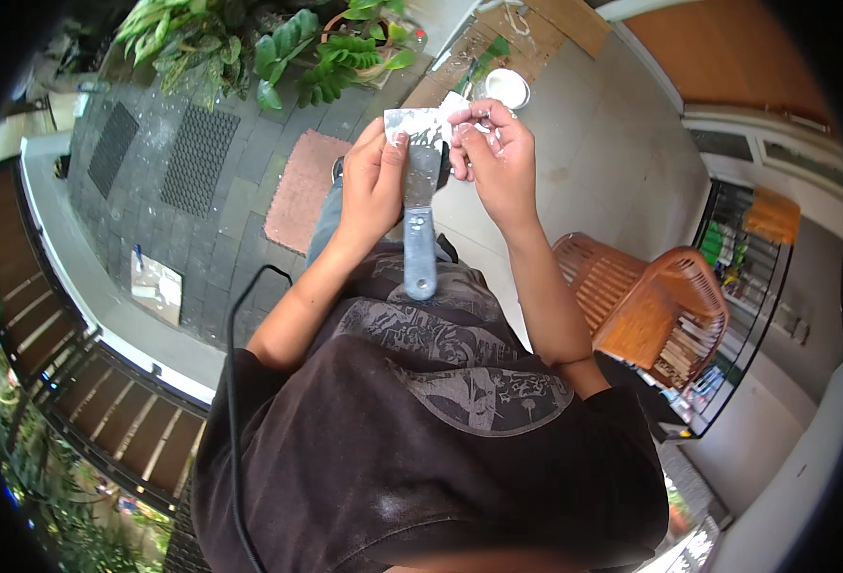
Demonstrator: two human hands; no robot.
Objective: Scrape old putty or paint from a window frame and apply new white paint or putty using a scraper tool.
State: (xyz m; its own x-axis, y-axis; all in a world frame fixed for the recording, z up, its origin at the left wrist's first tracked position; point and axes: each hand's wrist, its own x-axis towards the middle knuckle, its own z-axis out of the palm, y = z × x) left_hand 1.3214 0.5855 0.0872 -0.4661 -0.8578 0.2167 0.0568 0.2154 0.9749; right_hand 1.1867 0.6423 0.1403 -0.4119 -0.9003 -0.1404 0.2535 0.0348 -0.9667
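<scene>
My left hand [374,186] grips a putty knife [420,244] by the side of its metal blade, thumb flat on the blade. The blue-grey handle hangs down toward my shirt. White paste is smeared across the blade's wide end. My right hand [504,167] is at the blade's right corner, fingers curled and pinched, with white paste on the fingertips. A small white piece [454,103] shows between those fingers and the blade; I cannot make out what it is. Just beyond my right hand, an open round tub [507,88] of white paste sits on the floor.
Potted plants [331,57] stand ahead. A pinkish mat [299,189] lies on dark paving at left, with a paste-marked board [157,286] farther left. A wicker chair [646,306] is close on my right. A black cable [234,382] runs down my left side.
</scene>
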